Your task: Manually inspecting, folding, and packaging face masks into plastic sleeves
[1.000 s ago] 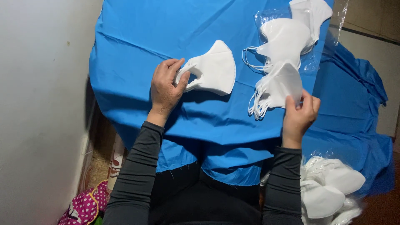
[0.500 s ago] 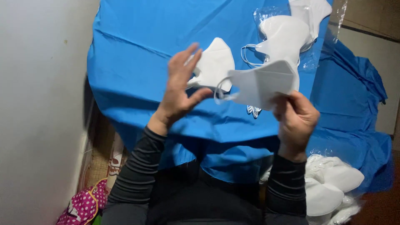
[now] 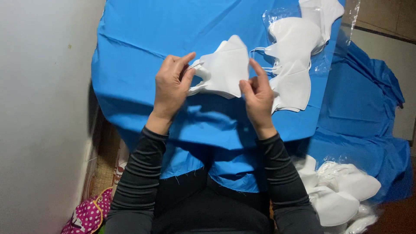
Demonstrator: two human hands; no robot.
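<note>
Two hands on a white mask stack, left hand fingers pinching its ear loop, right hand fingers gripping its edge, blue cloth beneath

White masks on blue cloth: colours noted.

The mask is plain white, as are the stacked masks and the bagged masks. The cloth is solid bright blue, no pattern. The sleeves are dark grey with fine black stripes. A magenta fabric carries white dots. The wall is pale grey.
</note>
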